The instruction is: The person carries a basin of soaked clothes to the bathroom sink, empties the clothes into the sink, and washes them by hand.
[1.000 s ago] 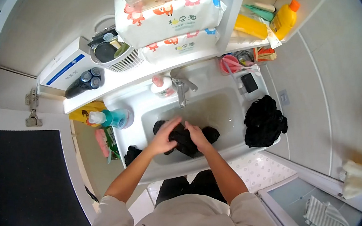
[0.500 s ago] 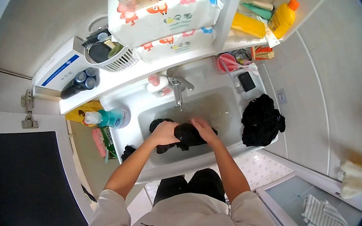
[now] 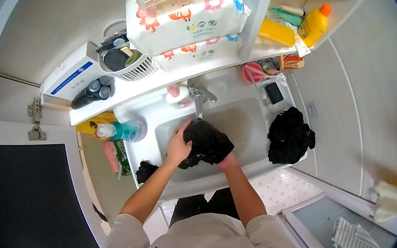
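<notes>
A wet black cloth [image 3: 207, 144] is spread between my hands over the white sink [image 3: 161, 189], just below the metal faucet [image 3: 200, 105]. My left hand [image 3: 179, 145] grips its left edge, thumb bent against it. My right hand [image 3: 226, 161] is at the lower right of the cloth, its fingers hidden under or inside the fabric. Cloudy water lies in the basin. A black cloth heap [image 3: 290, 136] rests on the sink's right rim, and a smaller black piece [image 3: 145, 172] lies on the left rim.
Beside the faucet stands a white and pink bottle [image 3: 178, 96]; a teal pump bottle [image 3: 128, 131] is on the left rim. A pink cup [image 3: 253, 72] and a black item [image 3: 273, 92] sit at the back right. Above, the shelf holds wipes packs [image 3: 185, 28] and a white basket [image 3: 138, 68].
The black cloth has been lifted and opened out in front of the faucet. My right hand has moved from on top of the cloth to its lower right, with the fingers now covered.
</notes>
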The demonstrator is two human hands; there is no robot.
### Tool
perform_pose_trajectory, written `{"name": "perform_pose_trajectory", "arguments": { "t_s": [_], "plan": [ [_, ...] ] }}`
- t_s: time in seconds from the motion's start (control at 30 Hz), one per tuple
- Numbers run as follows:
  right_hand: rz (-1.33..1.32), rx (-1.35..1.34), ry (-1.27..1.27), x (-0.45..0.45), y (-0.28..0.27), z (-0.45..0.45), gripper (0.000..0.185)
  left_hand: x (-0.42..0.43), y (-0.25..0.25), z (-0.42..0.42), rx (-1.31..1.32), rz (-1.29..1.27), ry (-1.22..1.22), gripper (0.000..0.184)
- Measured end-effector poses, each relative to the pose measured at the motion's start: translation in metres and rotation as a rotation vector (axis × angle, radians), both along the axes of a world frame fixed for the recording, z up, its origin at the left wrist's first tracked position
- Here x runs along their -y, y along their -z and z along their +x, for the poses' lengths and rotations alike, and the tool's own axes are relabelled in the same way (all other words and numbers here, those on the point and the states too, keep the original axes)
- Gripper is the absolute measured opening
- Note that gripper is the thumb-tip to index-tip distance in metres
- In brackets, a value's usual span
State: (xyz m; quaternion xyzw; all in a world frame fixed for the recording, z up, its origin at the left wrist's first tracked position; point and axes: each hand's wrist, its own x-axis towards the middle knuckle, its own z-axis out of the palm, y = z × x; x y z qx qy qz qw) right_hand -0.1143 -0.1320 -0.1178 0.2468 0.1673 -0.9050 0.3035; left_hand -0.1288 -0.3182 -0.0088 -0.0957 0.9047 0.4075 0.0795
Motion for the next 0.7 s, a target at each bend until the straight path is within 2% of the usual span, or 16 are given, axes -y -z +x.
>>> {"name": "perform_pose_trajectory", "arguments": {
  "t_s": [0.07, 0.17, 0.23, 0.27, 0.37, 0.4, 0.5, 0.53, 0.6, 0.63, 0.67, 0.7],
  "plan": [
    [0.201, 0.012, -0.014, 0.010, 0.004, 0.000, 0.051, -0.006, 0.000, 0.004, -0.041, -0.079, 0.058, 0.079],
    [0.132, 0.020, 0.105, 0.018, 0.017, -0.009, 0.052, -0.011, -0.005, 0.014, -0.086, -0.073, 0.172, 0.079],
    [0.078, 0.105, 0.124, 0.016, 0.016, -0.016, 0.051, -0.026, -0.025, 0.030, -0.143, -0.088, 0.279, 0.077],
    [0.052, 0.148, 0.134, 0.014, 0.015, -0.020, 0.051, -0.032, -0.028, 0.037, -0.231, -0.139, 0.316, 0.068],
    [0.047, 0.207, 0.167, 0.028, 0.006, -0.013, 0.046, -0.071, -0.066, 0.037, -0.379, -0.308, 0.246, 0.062],
    [0.086, 0.196, 0.178, 0.041, 0.001, -0.006, 0.045, -0.081, -0.060, 0.034, -0.395, -0.339, 0.207, 0.050],
    [0.193, 0.163, 0.214, 0.067, 0.001, 0.005, 0.041, -0.082, -0.002, 0.020, -0.416, -0.377, 0.055, 0.039],
    [0.151, 0.155, 0.225, 0.064, 0.012, 0.005, 0.039, -0.080, -0.006, 0.012, -0.448, -0.377, 0.042, 0.033],
    [0.079, 0.123, 0.219, 0.057, 0.025, 0.009, 0.037, -0.066, -0.001, -0.005, -0.192, -0.351, -0.064, 0.036],
    [0.269, 0.182, 0.127, 0.051, 0.011, 0.009, 0.036, -0.059, 0.005, -0.013, -0.064, -0.335, -0.112, 0.039],
    [0.381, 0.124, 0.105, 0.051, -0.005, 0.012, 0.033, -0.048, 0.013, -0.020, 0.014, -0.374, -0.151, 0.046],
    [0.460, 0.088, -0.033, 0.048, -0.007, 0.010, 0.030, -0.045, 0.005, -0.022, 0.144, -0.329, -0.205, 0.047]
  ]
}}
